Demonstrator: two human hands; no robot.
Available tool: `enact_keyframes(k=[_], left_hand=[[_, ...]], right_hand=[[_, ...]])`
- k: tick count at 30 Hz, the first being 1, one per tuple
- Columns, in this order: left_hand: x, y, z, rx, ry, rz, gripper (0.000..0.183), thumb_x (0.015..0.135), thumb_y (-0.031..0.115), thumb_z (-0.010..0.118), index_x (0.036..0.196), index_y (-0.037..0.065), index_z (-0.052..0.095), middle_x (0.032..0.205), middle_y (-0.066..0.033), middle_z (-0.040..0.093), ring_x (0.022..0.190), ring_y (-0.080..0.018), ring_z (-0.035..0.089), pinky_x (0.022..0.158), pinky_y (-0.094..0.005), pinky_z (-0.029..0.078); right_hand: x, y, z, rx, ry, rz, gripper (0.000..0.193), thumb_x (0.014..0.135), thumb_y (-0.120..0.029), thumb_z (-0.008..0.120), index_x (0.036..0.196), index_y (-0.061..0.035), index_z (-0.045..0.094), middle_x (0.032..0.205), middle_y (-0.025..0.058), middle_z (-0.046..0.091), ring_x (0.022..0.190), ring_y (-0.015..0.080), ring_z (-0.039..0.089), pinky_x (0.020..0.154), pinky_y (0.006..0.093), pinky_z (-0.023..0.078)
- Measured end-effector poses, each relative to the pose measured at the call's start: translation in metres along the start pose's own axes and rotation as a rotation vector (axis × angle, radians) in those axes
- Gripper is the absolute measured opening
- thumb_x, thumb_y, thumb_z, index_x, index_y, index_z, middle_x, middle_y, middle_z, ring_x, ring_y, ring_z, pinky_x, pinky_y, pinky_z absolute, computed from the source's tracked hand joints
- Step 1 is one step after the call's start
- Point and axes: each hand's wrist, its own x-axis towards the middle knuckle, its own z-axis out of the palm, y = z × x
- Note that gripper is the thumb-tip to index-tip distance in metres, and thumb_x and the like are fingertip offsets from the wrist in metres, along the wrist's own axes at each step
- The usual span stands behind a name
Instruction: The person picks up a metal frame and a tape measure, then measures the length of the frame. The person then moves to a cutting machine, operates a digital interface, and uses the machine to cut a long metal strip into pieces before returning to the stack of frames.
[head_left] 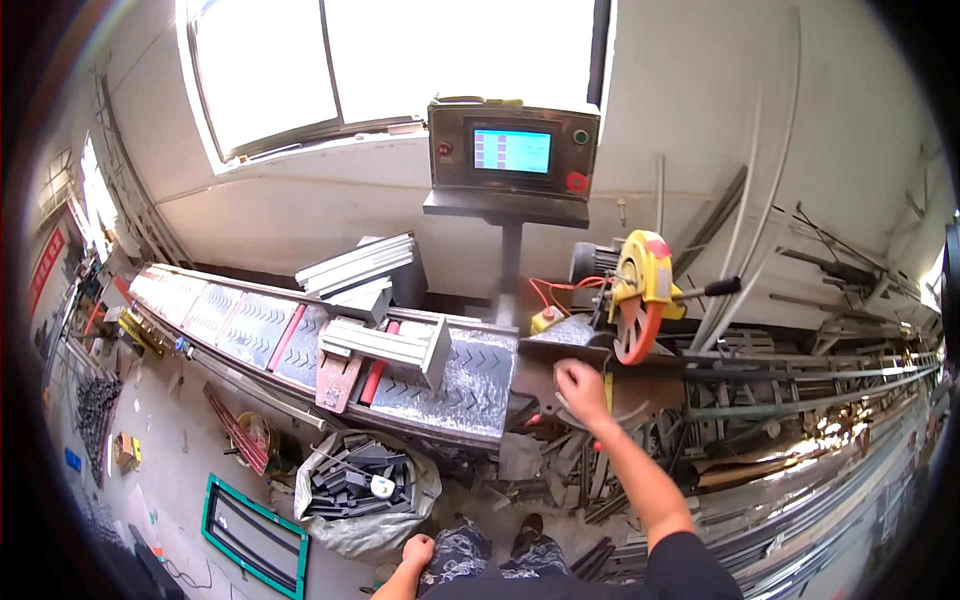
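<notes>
At the front edge of the saw bench, just right of centre, the right hand (581, 386) reaches out on a straight arm and rests on the dark metal ledge (560, 372) below the saw, fingers curled downward with the knuckles toward the camera; whether they pinch anything cannot be told, since the palm side is hidden. Just right of and slightly beyond the hand stands the chop saw (638, 300), its yellow guard tilted over an orange blade, with a black handle sticking out to the right and a grey motor behind it. The left hand (417, 551) hangs low at the near edge, loosely closed into a fist beside the person's patterned trouser leg, holding nothing that shows. Left of that hand, on the floor, a grey sack (368, 492) stands open and holds a heap of short dark metal offcuts, with a small white round thing lying on top. Further left on the floor lies a green-rimmed rectangular frame (252, 530). A long conveyor table (250, 325) with chevron-patterned plates runs from far left toward the saw, carrying a bundle of pale aluminium profiles (385, 345) and a second bundle (357, 265) behind it. Beyond the saw, a control box (513, 150) with a lit blue screen sits on a post under a bright window. To the right, long metal bars (810, 400) lie across a rack.
</notes>
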Motion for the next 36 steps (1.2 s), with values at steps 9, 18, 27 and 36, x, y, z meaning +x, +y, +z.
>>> enact_keyframes(k=[9, 18, 27, 36], left_hand=[[0.074, 0.023, -0.021, -0.763, -0.156, -0.395, 0.012, 0.087, 0.009, 0.06, 0.089, -0.002, 0.065, 0.077, -0.0114, 0.068, 0.056, -0.0197, 0.062, 0.049, -0.0316, 0.05], [0.172, 0.051, -0.087, -0.822, -0.277, -0.32, 0.014, 0.09, 0.016, 0.057, 0.086, 0.003, 0.061, 0.076, -0.0131, 0.069, 0.064, -0.0273, 0.07, 0.05, -0.037, 0.055], [0.222, 0.046, -0.114, -0.631, -0.161, -0.437, 0.015, 0.089, 0.013, 0.058, 0.079, 0.004, 0.064, 0.07, -0.0108, 0.067, 0.054, -0.0231, 0.064, 0.045, -0.034, 0.052], [0.204, 0.104, -0.09, -0.716, -0.308, -0.354, 0.017, 0.092, 0.013, 0.056, 0.093, -0.002, 0.065, 0.084, -0.0137, 0.07, 0.067, -0.0238, 0.068, 0.055, -0.0327, 0.056]], right_hand=[[0.305, -0.084, 0.049, -0.581, 0.319, -0.408, 0.052, 0.09, -0.032, 0.061, 0.138, -0.0159, 0.05, 0.073, 0.0125, 0.064, 0.067, 0.0336, 0.062, 0.059, 0.045, 0.05], [0.355, -0.05, 0.055, -0.925, 0.387, -0.427, 0.051, 0.088, -0.031, 0.062, 0.134, -0.0128, 0.055, 0.061, 0.0081, 0.059, 0.056, 0.027, 0.059, 0.051, 0.0396, 0.048], [0.382, -0.094, 0.089, -0.743, 0.282, -0.906, 0.042, 0.078, -0.011, 0.066, 0.12, -0.0075, 0.066, 0.06, 0.0033, 0.055, 0.056, 0.0204, 0.055, 0.054, 0.0343, 0.046], [0.393, -0.082, 0.098, -0.797, 0.34, -0.873, 0.05, 0.075, -0.01, 0.066, 0.125, -0.0098, 0.065, 0.059, 0.0032, 0.052, 0.055, 0.0204, 0.054, 0.053, 0.0336, 0.045]])
